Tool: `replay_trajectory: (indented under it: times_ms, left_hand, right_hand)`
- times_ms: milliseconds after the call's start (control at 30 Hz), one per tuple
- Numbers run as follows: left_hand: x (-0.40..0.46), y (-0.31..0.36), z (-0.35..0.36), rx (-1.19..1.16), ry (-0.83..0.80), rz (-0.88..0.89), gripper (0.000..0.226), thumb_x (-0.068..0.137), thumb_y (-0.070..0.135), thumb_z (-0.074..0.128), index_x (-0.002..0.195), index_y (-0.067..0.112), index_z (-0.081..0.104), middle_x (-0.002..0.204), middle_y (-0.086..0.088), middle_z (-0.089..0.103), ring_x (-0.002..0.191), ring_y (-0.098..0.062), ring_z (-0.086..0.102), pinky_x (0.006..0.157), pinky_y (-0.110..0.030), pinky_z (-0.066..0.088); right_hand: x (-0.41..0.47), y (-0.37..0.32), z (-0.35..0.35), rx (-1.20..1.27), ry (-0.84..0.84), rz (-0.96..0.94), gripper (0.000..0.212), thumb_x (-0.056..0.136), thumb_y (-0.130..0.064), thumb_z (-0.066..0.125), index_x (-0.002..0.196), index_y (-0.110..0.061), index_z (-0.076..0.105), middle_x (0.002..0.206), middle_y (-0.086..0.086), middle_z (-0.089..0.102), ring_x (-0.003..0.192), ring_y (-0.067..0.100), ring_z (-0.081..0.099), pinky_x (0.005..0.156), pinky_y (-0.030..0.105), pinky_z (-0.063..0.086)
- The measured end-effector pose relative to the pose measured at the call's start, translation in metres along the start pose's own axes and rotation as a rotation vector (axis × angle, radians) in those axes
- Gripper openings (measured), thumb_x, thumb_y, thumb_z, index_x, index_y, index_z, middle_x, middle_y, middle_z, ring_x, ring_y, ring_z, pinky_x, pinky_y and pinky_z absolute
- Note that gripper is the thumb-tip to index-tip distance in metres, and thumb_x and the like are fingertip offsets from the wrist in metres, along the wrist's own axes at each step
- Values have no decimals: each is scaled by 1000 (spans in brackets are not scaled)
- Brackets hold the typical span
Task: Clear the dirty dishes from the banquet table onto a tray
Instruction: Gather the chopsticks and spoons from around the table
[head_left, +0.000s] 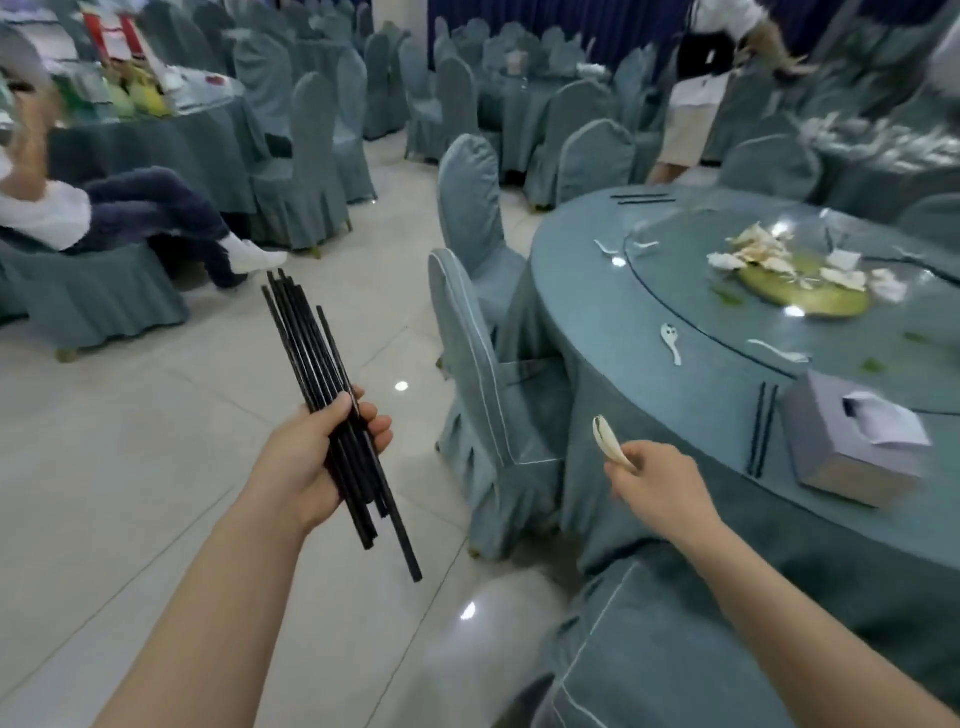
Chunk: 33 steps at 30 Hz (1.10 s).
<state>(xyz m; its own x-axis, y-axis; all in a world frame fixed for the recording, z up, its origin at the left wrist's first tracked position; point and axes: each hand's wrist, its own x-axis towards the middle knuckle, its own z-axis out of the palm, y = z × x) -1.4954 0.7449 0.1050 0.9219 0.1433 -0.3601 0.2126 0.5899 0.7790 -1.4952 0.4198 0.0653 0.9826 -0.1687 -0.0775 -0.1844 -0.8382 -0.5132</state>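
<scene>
Chopsticks (332, 415) are gripped in the left hand (317, 457); a spoon (610, 446) is pinched in the right hand (665, 483). Spoons (671, 342), chopstick pairs (762, 431) and a plate (805, 291) remain on the bench (675, 415), beyond the tissue box (852, 447). No tray is visible.

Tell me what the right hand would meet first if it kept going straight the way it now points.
The right hand points up-left, so likely the covered chair beside the table, though depth is unclear.
</scene>
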Motion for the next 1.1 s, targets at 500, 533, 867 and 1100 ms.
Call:
replay_trajectory:
  times_ms: [500,533,867,1100]
  left_hand:
    - [229,-7,168,112,-416,-290,17,99,15,44,95,9,59,72,-5,73,68,-17,72,57,-28,57]
    - [242,-8,177,123,-446,-309,16,99,15,44,94,9,58,70,-4,72,66,-16,71,57,-28,57]
    - [313,-60,277,220,-541,-493,20,101,17,39,90,12,54,56,3,51,43,-8,49,45,-19,48]
    - [363,-115,348,328,-488,-476,24,102,29,37,92,16,54,47,9,43,37,-4,39,39,-13,38]
  right_hand:
    - [102,41,-37,90,313,568,30,93,-24,52,77,-3,66,69,11,63,67,27,58,54,30,36]
    - [106,42,-34,127,341,594,28,94,-23,50,85,-4,68,72,11,65,67,25,59,55,30,38]
    - [123,111,-31,42,393,903,37,91,-25,54,65,1,59,62,14,60,62,26,55,53,30,36]
    - [196,203,-43,34,318,982,42,85,-22,62,47,-12,47,50,4,48,56,23,47,45,28,28]
